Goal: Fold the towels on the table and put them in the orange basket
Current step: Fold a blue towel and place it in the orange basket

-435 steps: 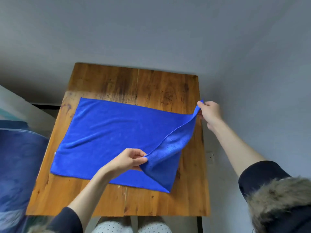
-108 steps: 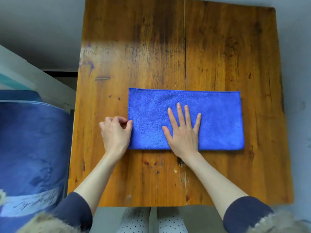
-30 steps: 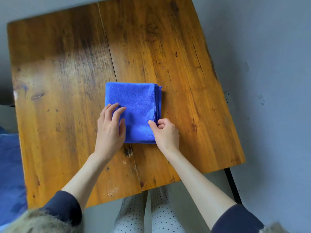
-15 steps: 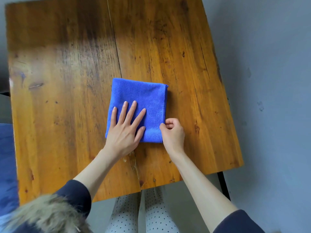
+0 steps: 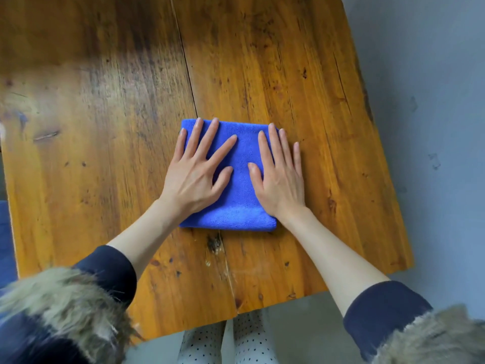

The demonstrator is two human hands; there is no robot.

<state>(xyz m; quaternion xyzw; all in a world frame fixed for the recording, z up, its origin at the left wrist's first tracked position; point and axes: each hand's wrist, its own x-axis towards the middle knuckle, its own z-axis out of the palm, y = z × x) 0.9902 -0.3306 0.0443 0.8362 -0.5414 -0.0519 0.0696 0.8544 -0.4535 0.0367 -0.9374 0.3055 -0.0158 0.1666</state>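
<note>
Blue microfiber towel (image 5: 237, 179) folded down to a small square, lying flat on the wooden table (image 5: 105, 127), roughly mid-table and a bit toward the near edge. It sits across the seam between the two tabletop planks.

Left hand (image 5: 195, 174) is palm down on the left half of the towel, fingers straight and spread, fingertips reaching the far edge, little finger along the left edge. I see no curl and no pinch, just flat pressing.

Right hand (image 5: 279, 179) is palm down on the right half, fingers straight and close together. Its outer fingers run past the towel's right edge onto bare wood, thumb on the cloth. Also flat, grasping nothing.

The two hands are near each other but apart, with a strip of blue showing between the thumbs. The near edge of the towel shows below both wrists, a rounded fold along it.

Both forearms are bare, dark navy sleeves (image 5: 380, 308) pushed up, fur trim (image 5: 60, 298) at lower left and lower right of my view. White dotted trousers (image 5: 244, 342) show below the near table edge. Grey floor (image 5: 433, 127) to the right of the table. A sliver of blue at the far left edge, can't tell what it is.

I can't see the orange basket from this view.
</note>
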